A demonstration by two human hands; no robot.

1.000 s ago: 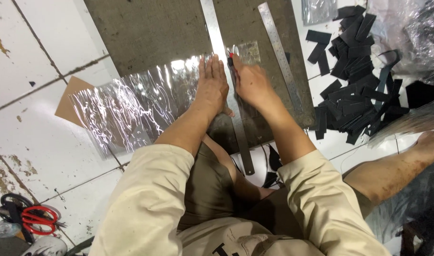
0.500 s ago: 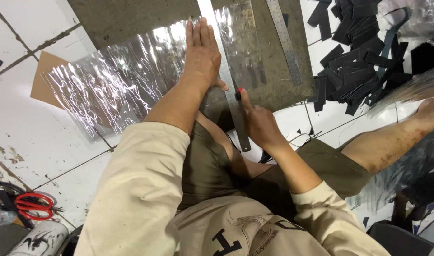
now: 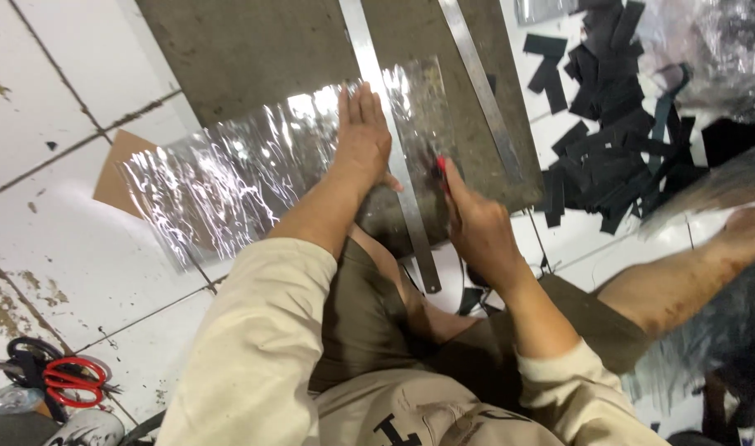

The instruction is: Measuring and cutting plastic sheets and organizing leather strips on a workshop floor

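Thin, slippery, floppy film (image 3: 229, 177) lies on the board (image 3: 253, 49) under the ruler (image 3: 385, 124), left hand (image 3: 362, 136) spread flat beside it, right hand (image 3: 475, 227) pinching a red cutter (image 3: 440, 168) at its edge

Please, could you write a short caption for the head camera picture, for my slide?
Left hand presses a metal ruler onto clear plastic sheet; right hand holds a red-tipped cutter beside it.
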